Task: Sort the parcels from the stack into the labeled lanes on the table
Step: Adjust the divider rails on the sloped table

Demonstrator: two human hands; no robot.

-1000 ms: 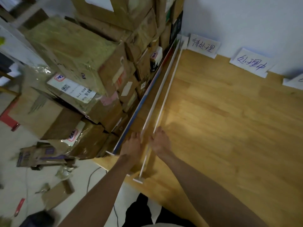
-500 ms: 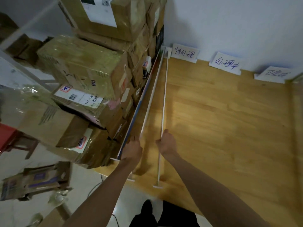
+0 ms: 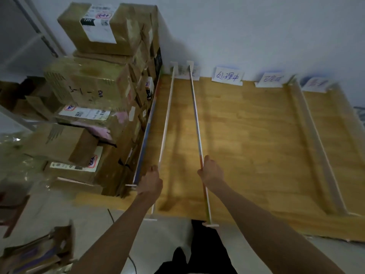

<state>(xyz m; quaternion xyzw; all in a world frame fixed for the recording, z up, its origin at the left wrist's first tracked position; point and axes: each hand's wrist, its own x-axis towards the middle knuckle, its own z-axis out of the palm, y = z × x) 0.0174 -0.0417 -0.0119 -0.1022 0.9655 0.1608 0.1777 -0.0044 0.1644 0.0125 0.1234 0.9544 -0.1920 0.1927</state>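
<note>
The parcels (image 3: pixel 98 107) stack at left, tight against the table's (image 3: pixel 246 145) left edge. Centre frame, the left hand (image 3: pixel 150 182) grips one divider (image 3: pixel 166 123), the right hand (image 3: pixel 211 173) another (image 3: pixel 195 115); bare wood spreads rightward.

The table (image 3: pixel 246 135) is honey-yellow wood with a faint plank grain. Two thin dividers (image 3: pixel 166 123) are white, the right one tinged red and blue near its lower end. The parcels (image 3: pixel 88 89) are brown cardboard with white labels carrying black print and red-ringed marks; one shows pink. Lane signs (image 3: pixel 227 77) are white with blue handwriting. The wall (image 3: pixel 256 26) is pale grey-blue.
</note>
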